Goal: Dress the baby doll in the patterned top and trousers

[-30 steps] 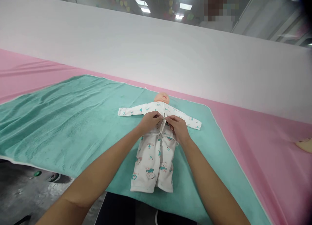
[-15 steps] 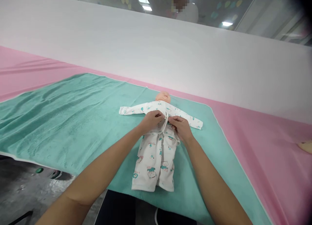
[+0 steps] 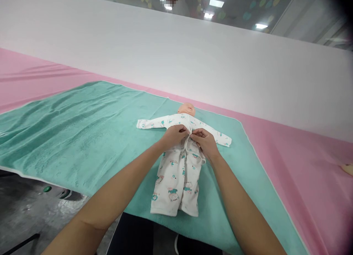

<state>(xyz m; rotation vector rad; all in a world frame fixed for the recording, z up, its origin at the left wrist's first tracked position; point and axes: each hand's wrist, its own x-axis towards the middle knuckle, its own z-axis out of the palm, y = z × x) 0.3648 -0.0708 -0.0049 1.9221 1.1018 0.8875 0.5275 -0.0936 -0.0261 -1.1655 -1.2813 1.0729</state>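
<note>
A small baby doll [image 3: 186,109] lies on its back on a teal towel [image 3: 82,133], dressed in a white romper [image 3: 176,174] printed with teal animals, sleeves spread out to both sides. My left hand [image 3: 173,135] pinches the left edge of the romper's front opening at the chest. My right hand [image 3: 204,142] pinches the right edge, fingertips almost touching those of the left hand. Both hands' fingers are closed on the fabric.
The towel lies over a pink sheet [image 3: 303,174] on a table. A white cloth wall [image 3: 193,56] rises behind it. The near table edge and grey floor [image 3: 27,211] show at lower left. A pale object [image 3: 348,169] lies at the far right edge.
Both hands have crept a little up the romper's front toward the doll's neck, staying pinched together. The camera view shifted slightly.
</note>
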